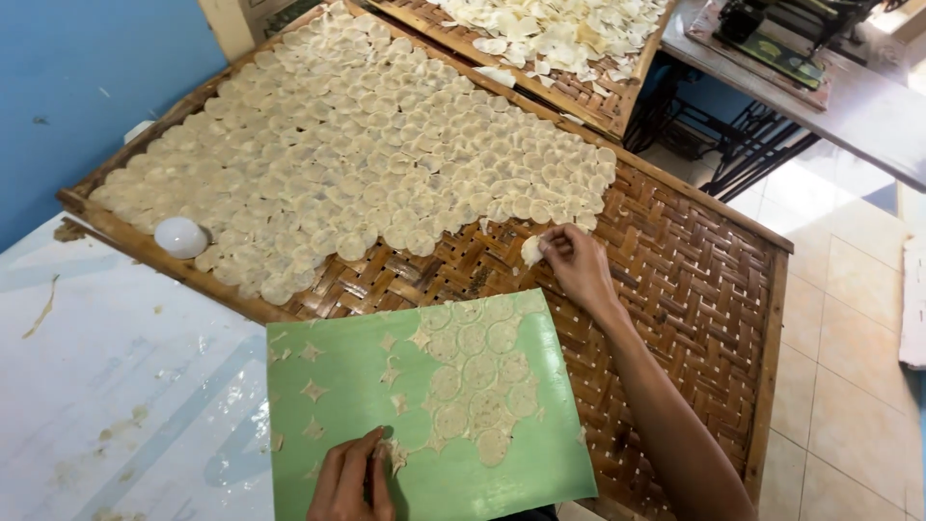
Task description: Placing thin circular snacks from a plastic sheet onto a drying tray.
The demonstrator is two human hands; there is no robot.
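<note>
Over the woven tray (694, 280), right hand (579, 265) pinches a dough disc (531, 251) at its grip.

The right hand (577, 262) sits just right of the frame's centre, at the end of a bare forearm that runs up from the lower right edge. The wrist is nearly straight, the back of the hand faces up, and the fingers (552, 246) bend toward the upper left, pinched together at the tips. The left hand (352, 479) enters from the bottom edge, left of centre, with only the fingers and knuckles in view, pointing up the frame and pressed flat.
</note>
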